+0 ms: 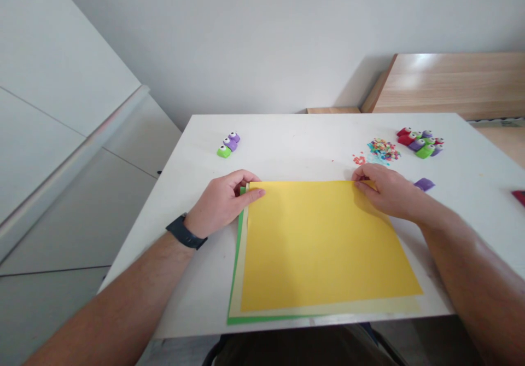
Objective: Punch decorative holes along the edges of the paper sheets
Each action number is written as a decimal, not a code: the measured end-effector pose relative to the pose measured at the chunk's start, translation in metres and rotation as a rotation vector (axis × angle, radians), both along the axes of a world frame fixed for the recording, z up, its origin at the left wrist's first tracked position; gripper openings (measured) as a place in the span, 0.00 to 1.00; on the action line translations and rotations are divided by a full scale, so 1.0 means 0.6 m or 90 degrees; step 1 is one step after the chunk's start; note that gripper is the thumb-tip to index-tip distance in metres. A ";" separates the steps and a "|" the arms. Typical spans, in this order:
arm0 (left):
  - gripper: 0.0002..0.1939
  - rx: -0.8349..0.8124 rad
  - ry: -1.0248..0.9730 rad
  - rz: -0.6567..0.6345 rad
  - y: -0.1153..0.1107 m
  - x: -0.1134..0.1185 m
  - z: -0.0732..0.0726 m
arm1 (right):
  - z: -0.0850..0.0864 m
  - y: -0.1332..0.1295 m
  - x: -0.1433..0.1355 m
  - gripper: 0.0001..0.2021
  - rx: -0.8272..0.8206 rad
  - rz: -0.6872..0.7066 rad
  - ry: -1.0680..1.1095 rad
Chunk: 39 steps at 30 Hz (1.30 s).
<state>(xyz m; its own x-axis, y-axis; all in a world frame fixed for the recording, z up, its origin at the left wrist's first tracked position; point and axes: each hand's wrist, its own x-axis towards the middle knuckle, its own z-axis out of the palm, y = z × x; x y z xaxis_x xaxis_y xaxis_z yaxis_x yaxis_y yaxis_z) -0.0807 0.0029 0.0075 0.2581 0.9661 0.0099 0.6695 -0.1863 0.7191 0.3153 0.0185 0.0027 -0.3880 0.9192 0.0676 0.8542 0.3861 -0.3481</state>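
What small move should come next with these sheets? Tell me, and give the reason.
Probably ease the yellow sheet slightly left and nearer the person: the pale sheet and green sheet show past its left and near edges, and the left hand and right hand hold its far corners.

3 sheets (320, 245), 2 hands (217, 202)

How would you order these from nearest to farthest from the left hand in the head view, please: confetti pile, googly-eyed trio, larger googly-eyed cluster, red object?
From the left hand:
1. Googly-eyed trio, just beyond it, on the left.
2. Confetti pile, right of centre.
3. Larger googly-eyed cluster, just right of the confetti.
4. Red object, at the right edge.
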 end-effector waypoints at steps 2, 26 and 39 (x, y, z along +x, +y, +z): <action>0.19 -0.005 -0.007 -0.005 0.001 0.000 -0.001 | 0.001 0.000 -0.001 0.05 -0.006 0.004 0.000; 0.19 -0.026 -0.192 0.077 0.001 0.003 -0.015 | 0.012 -0.002 -0.005 0.15 0.002 -0.031 0.036; 0.19 -0.008 -0.187 0.096 0.006 -0.001 -0.022 | 0.013 -0.002 -0.009 0.14 -0.052 -0.060 0.051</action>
